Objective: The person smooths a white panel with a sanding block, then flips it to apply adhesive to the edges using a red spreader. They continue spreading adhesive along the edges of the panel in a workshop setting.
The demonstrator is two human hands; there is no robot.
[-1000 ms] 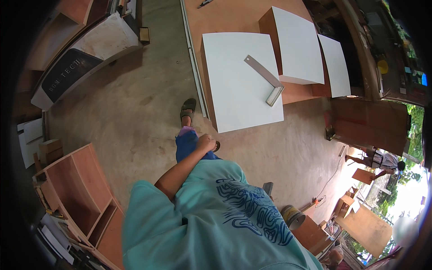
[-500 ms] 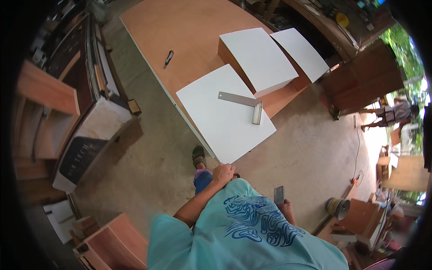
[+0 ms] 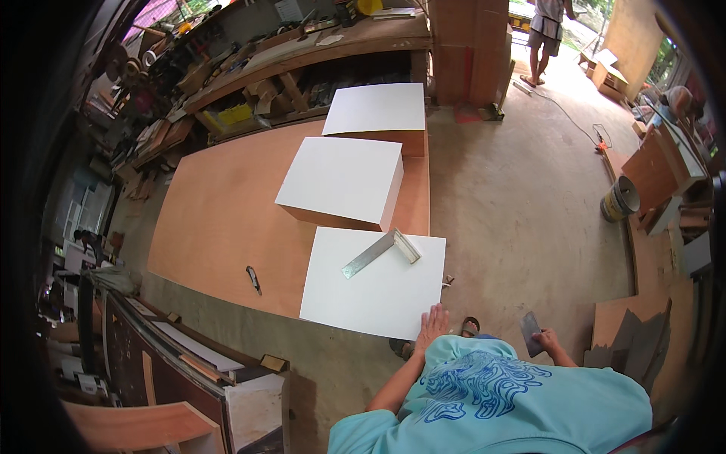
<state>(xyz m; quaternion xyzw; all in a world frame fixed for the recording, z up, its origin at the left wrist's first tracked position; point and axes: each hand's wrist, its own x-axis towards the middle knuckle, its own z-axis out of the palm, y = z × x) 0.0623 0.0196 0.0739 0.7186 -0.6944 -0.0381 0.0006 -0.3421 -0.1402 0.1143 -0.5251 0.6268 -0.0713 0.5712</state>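
My left hand (image 3: 432, 325) lies with its fingers stretched out at the near right corner of a white panel (image 3: 340, 303). In my right hand (image 3: 546, 340), held low beside my body, is a flat grey rectangular scraper (image 3: 531, 333). A metal try square (image 3: 370, 253) with a thick stock rests on the panel. Beyond the panel stand a white-topped box (image 3: 344, 178) with brown sides and another white-topped box (image 3: 378, 110) farther back. A utility knife (image 3: 253, 280) lies on the brown plywood sheet (image 3: 219, 204), left of the panel.
A cluttered workbench (image 3: 302, 57) runs along the back. At the right are a bucket (image 3: 620, 199), a cable (image 3: 563, 113) and stacked wood pieces. A dark wooden cabinet piece (image 3: 174, 363) stands at the lower left. A person (image 3: 546, 34) stands far off by the bright opening.
My view has turned to the right, so the plywood and boxes sit differently in the picture. My left hand's fingers are now spread at the panel corner. The scraper stays in my right hand.
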